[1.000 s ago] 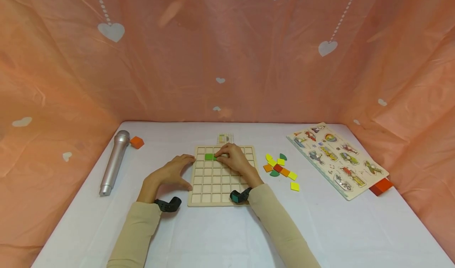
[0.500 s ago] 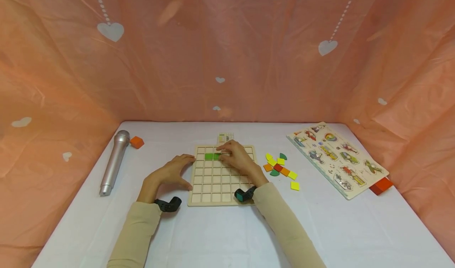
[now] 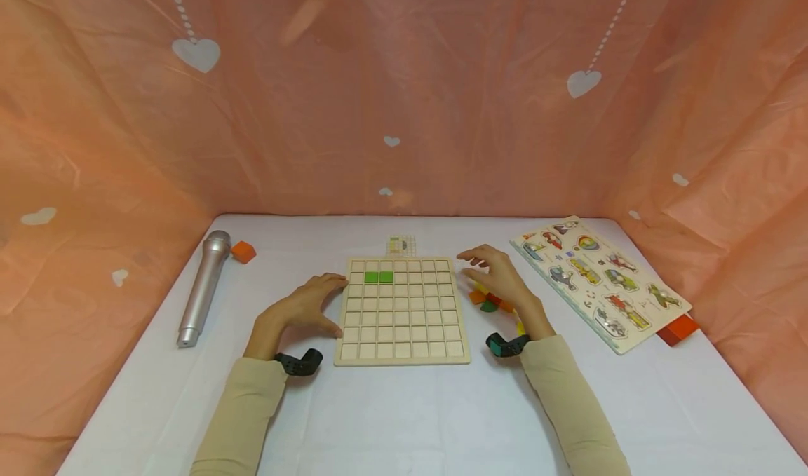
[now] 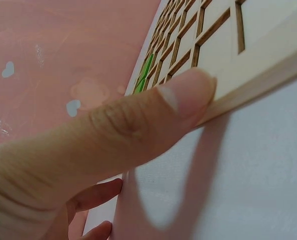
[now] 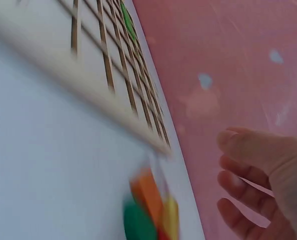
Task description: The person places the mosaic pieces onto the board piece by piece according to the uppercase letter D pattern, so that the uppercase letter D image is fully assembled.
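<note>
A wooden grid board lies in the middle of the table, with two green square tiles side by side in its second row. My left hand rests at the board's left edge, thumb and fingers spread; in the left wrist view the thumb touches the wooden rim. My right hand hovers over the loose coloured tiles right of the board, fingers relaxed and holding nothing. It hides part of that pile. In the right wrist view an orange tile and a green one show blurred below the hand.
A small printed card lies behind the board. At the left are a silver microphone and an orange block. A picture puzzle board lies at the right, partly over a red block.
My right hand has let go of the second green tile in the board and moved right, over the loose tiles. The left hand has stayed at the board's edge.
</note>
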### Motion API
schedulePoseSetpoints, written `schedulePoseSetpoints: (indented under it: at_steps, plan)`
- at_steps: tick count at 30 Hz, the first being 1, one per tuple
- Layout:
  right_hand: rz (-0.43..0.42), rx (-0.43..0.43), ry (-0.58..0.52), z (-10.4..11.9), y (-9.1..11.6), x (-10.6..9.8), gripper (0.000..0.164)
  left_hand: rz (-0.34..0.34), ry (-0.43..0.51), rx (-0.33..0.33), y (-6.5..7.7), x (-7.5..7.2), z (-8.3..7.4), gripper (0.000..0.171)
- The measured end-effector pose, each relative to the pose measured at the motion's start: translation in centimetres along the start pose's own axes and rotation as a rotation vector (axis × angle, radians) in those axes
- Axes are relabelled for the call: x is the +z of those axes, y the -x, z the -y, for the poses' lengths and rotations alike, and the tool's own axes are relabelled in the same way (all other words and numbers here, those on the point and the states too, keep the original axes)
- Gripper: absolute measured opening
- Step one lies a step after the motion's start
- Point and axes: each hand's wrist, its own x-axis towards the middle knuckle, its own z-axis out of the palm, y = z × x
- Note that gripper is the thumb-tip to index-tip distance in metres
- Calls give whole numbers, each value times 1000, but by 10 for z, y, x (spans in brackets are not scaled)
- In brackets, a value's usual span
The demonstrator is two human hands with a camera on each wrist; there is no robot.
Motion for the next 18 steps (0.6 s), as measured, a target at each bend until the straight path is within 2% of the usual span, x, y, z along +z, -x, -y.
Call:
schedulePoseSetpoints:
  at_steps: [4, 8, 12, 18]
  plan:
    - [15, 72, 22, -14, 19, -20, 26, 3, 0, -4, 0, 0, 0, 95]
    - [49, 154, 41, -28, 34, -32, 24, 17, -4, -23, 0, 1, 0, 96]
    - [77, 223, 35, -39, 42, -37, 24, 21, 6, -40, 0, 2, 0, 95]
    - [105, 251, 47, -46, 47, -38, 26, 15, 6, -30, 0, 2, 2, 95]
